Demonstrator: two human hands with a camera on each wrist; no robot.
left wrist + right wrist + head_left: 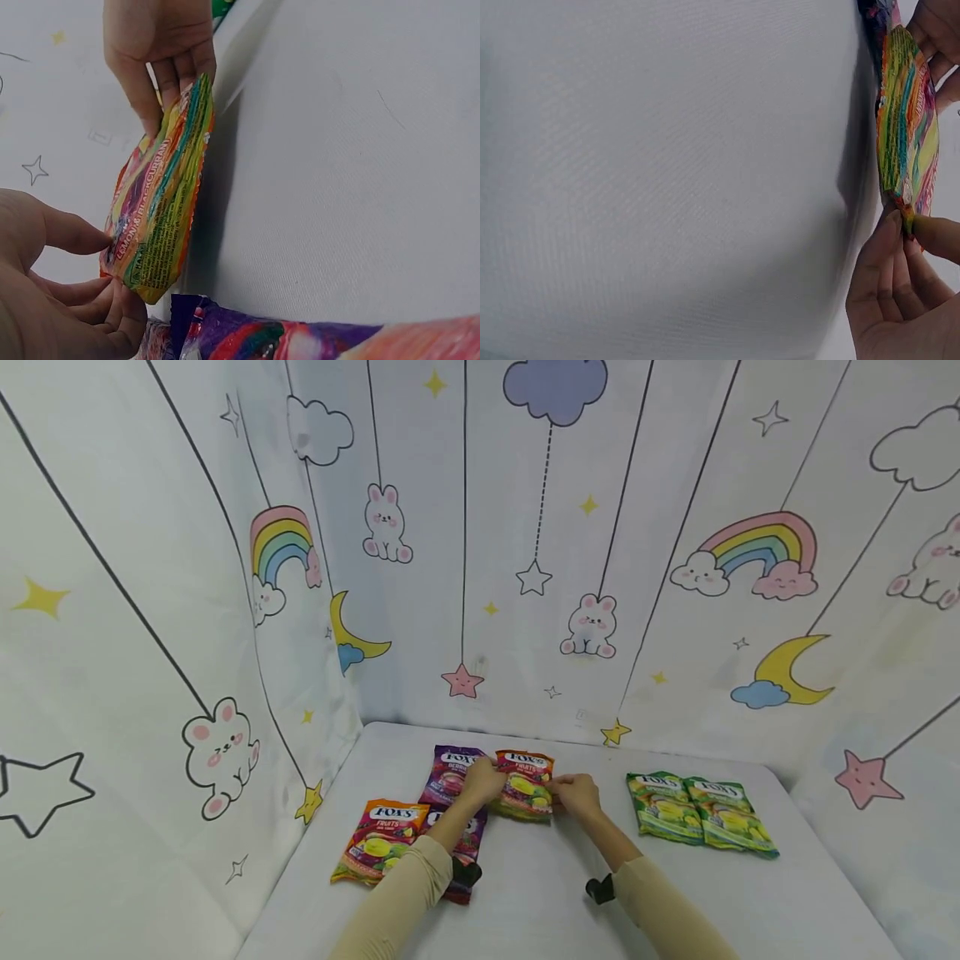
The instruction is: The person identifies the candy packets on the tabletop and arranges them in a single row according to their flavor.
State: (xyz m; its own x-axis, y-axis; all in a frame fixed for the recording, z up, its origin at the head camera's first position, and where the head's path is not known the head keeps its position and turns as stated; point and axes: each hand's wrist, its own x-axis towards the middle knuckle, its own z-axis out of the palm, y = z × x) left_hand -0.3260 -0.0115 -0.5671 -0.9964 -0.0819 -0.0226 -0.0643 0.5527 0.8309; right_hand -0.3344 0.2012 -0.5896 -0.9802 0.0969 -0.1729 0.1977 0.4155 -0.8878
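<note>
Both hands hold an orange Fox's Fruits candy bag (527, 789) between them, over the back middle of the table. My left hand (483, 779) pinches its left edge between thumb and fingers, as the left wrist view shows up close. On the opposite edge, my right hand (911, 292) pinches a corner of the wrapper between thumb and fingertips. In the left wrist view the bag's printed back and underside (161, 202) face the camera, tilted up from the table. A purple Fox's Berries bag (442, 777) lies just left of it, partly behind the left hand.
Another orange candy bag (378, 843) lies at the left, beside a second purple bag (468, 839) that the left forearm partly covers. Two green Fox's bags (663, 810) lie side by side on the right of the white table (540, 902). A patterned cloth wall (495, 568) rises behind.
</note>
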